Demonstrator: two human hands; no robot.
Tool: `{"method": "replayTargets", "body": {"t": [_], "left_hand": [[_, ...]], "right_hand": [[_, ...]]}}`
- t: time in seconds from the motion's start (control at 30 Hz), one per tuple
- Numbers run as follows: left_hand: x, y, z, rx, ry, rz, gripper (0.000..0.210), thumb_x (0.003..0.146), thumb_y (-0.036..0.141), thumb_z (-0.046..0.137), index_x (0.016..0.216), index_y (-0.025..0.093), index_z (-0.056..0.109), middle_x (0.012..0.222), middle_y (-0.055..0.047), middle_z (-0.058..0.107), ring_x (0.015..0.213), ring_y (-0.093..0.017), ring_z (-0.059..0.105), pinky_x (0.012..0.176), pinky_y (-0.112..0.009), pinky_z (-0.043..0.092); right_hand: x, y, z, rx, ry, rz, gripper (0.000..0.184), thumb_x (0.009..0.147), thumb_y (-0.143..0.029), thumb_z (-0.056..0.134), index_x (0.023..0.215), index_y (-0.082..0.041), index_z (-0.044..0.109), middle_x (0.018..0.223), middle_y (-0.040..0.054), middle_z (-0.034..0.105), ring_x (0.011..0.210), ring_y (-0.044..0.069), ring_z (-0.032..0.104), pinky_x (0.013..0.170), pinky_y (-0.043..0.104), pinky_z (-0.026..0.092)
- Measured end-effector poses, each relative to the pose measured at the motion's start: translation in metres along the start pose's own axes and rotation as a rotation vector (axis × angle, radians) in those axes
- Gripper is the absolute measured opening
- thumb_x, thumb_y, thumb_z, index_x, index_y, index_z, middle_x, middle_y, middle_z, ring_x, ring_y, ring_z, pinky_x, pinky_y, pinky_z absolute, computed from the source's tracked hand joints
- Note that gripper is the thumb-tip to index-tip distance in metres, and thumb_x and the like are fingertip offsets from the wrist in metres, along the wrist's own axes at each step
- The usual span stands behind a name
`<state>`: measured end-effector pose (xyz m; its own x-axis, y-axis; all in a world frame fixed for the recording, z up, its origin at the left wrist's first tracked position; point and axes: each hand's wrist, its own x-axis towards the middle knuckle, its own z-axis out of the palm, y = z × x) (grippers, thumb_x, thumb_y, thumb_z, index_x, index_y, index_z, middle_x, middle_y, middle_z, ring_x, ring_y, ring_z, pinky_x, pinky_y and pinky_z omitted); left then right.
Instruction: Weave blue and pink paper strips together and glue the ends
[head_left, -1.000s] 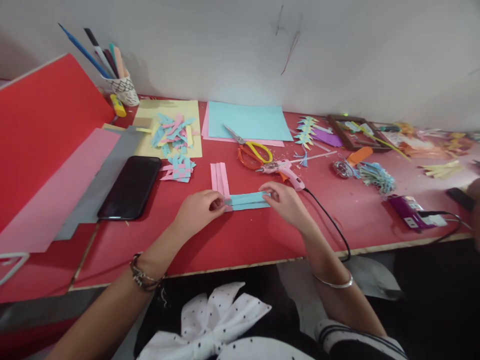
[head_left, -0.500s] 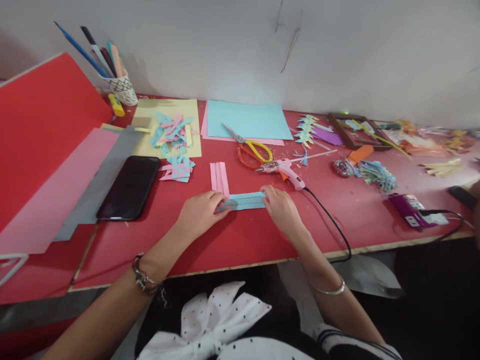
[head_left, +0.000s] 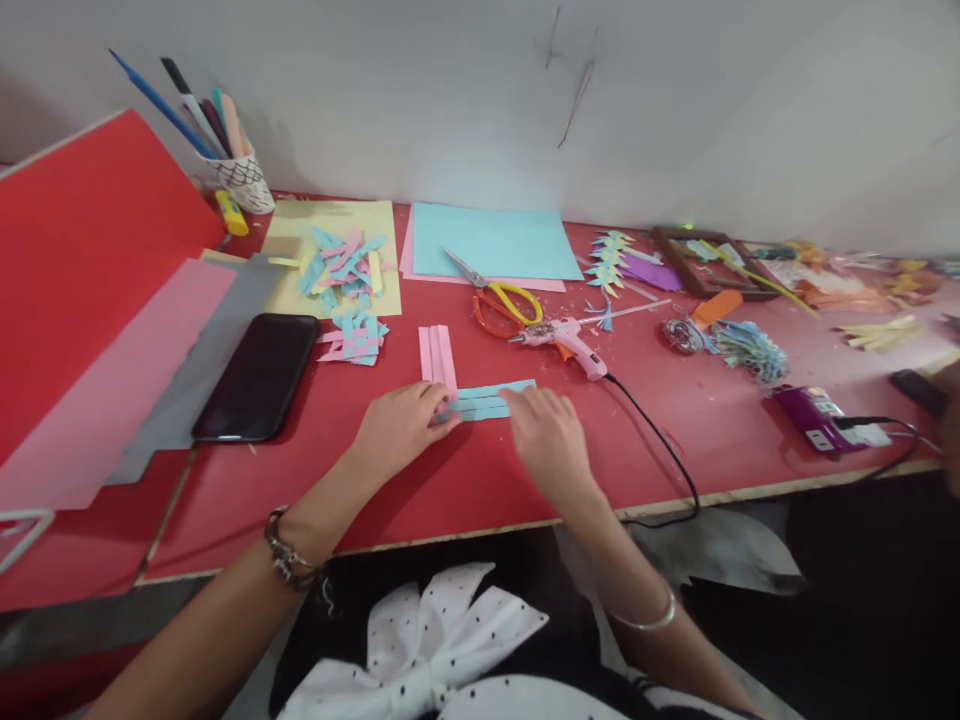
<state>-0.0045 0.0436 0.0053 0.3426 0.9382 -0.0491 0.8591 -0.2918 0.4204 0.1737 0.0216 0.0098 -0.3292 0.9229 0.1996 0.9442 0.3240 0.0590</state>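
Note:
Blue paper strips [head_left: 484, 404] lie side by side across the red table, joined at their left end to upright pink paper strips [head_left: 437, 356]. My left hand [head_left: 401, 425] is closed on the corner where the two colours meet, its thumb in front and fingertips covering the joint. At the right part of the blue strips, my right hand [head_left: 551, 440] has its fingers curled together on them, slightly blurred. The top right corner of the blue strips shows past these fingers. Just beyond lies a pink glue gun [head_left: 577, 345], beside scissors [head_left: 506, 300] with yellow and orange handles.
A black phone [head_left: 259, 375] and a small woven paper piece [head_left: 356, 340] lie on the left. Cut paper pieces [head_left: 345, 265] sit on a yellow sheet. Blue sheets [head_left: 491, 240] are at the back. The glue gun's cord [head_left: 664, 445] crosses the right side to the table edge [head_left: 735, 500].
My right hand has slid left and slightly nearer me along the blue strips, uncovering their top right corner. My left hand stays on the joint.

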Motion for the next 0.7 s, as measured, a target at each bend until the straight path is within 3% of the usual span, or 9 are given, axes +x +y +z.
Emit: {"method": "replayTargets", "body": {"t": [0.07,0.17,0.4,0.7], "left_hand": [[0.000,0.000,0.000,-0.003,0.007,0.004,0.018,0.079,0.034,0.053,0.090,0.020,0.056,0.083,-0.001,0.064,0.071,-0.015,0.060,0.053,-0.022,0.036],[0.000,0.000,0.000,0.019,0.017,0.003,0.016,0.080,0.029,0.052,0.091,0.019,0.056,0.083,-0.002,0.064,0.073,-0.016,0.060,0.055,-0.023,0.038],[0.000,0.000,0.001,0.006,0.032,0.027,0.018,0.079,0.036,0.052,0.084,0.018,0.055,0.078,-0.001,0.063,0.067,-0.014,0.059,0.051,-0.022,0.035],[-0.002,0.001,-0.001,-0.031,0.027,0.001,0.019,0.078,0.034,0.053,0.090,0.019,0.056,0.080,0.000,0.064,0.066,-0.013,0.060,0.053,-0.021,0.037]], "right_hand": [[-0.002,-0.017,0.003,0.022,-0.062,-0.114,0.031,0.087,-0.017,0.035,0.109,-0.023,0.056,0.081,0.0067,0.058,0.076,0.020,0.049,0.063,0.030,0.029],[-0.002,-0.032,0.009,0.027,-0.113,-0.139,0.032,0.088,-0.018,0.034,0.112,-0.024,0.054,0.083,0.0074,0.056,0.077,0.020,0.048,0.064,0.031,0.030],[-0.005,-0.020,0.009,0.036,-0.112,-0.018,0.031,0.088,-0.022,0.035,0.112,-0.023,0.055,0.087,0.0086,0.055,0.080,0.021,0.047,0.065,0.032,0.030],[-0.011,-0.002,0.003,-0.001,-0.075,0.141,0.028,0.087,-0.022,0.037,0.104,-0.020,0.060,0.085,0.0093,0.055,0.079,0.021,0.046,0.066,0.032,0.029]]}}
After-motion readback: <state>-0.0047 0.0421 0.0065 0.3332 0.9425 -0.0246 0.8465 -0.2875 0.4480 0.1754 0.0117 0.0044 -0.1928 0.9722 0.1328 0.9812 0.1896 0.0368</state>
